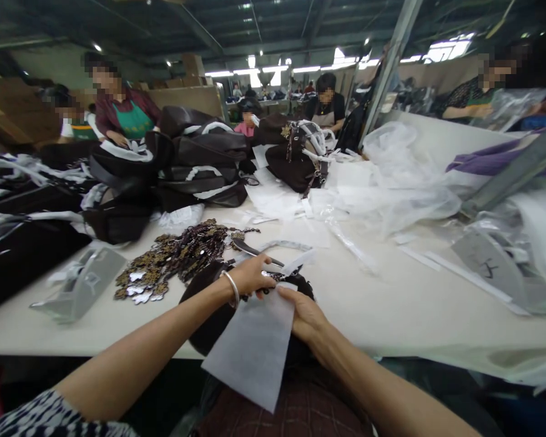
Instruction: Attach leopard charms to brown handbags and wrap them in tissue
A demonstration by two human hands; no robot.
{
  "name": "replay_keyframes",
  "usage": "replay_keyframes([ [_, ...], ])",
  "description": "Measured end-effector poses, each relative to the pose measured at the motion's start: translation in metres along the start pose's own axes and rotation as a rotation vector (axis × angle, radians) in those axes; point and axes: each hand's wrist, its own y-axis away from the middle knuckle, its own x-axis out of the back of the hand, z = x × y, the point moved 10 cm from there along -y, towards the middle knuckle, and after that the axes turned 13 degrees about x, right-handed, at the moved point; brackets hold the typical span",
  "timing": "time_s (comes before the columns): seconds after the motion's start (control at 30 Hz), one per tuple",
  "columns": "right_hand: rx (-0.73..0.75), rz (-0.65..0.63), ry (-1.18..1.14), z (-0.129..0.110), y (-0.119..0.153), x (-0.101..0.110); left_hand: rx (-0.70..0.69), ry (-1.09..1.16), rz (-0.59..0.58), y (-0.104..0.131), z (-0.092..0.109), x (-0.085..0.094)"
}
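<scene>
A dark brown handbag (204, 328) lies at the table's front edge, its handle (250, 247) partly wrapped in white. My right hand (307, 315) pinches the top of a thin white sheet (255, 349), thumb on its upper corner. The sheet hangs down over the front of the bag. My left hand (249, 276), with a silver bangle at the wrist, is closed at the bag's top beside the metal fittings. What its fingertips grip is hidden. Just beyond the left forearm lies a heap of bag charms (182, 255) with flower-shaped bronze pieces and dark beaded strands.
Dark handbags (204, 152) are piled at the back and left. White sheets (273, 194) and clear plastic (391, 182) spread across the back right. Grey curved stands (95, 282) sit left and right. A metal post (391, 60) rises at right; several co-workers stand across the table.
</scene>
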Motion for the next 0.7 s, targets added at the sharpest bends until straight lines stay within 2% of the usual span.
replay_keyframes([
  [0.1,-0.110,0.012,-0.142,0.020,0.010,-0.001,-0.026,0.046,0.086,0.012,-0.013,-0.003],
  [0.23,-0.053,-0.005,-0.208,0.024,0.009,-0.008,0.006,0.274,0.038,0.017,-0.026,-0.019],
  [0.3,-0.024,0.021,-0.239,0.024,0.009,-0.010,0.025,0.269,0.083,0.021,-0.030,-0.021],
  [0.43,-0.053,0.096,-0.289,0.027,0.011,-0.013,-0.019,-0.092,0.345,0.038,-0.021,-0.014],
  [0.5,-0.091,0.123,-0.296,0.030,0.011,-0.011,-0.012,-0.305,0.436,0.046,-0.016,-0.017],
  [0.6,-0.101,0.155,-0.271,0.031,0.008,-0.005,0.023,-0.453,0.447,0.059,-0.020,-0.033],
  [0.7,-0.081,0.193,-0.247,0.032,0.006,0.001,-0.041,-0.459,0.454,0.084,-0.025,-0.045],
])
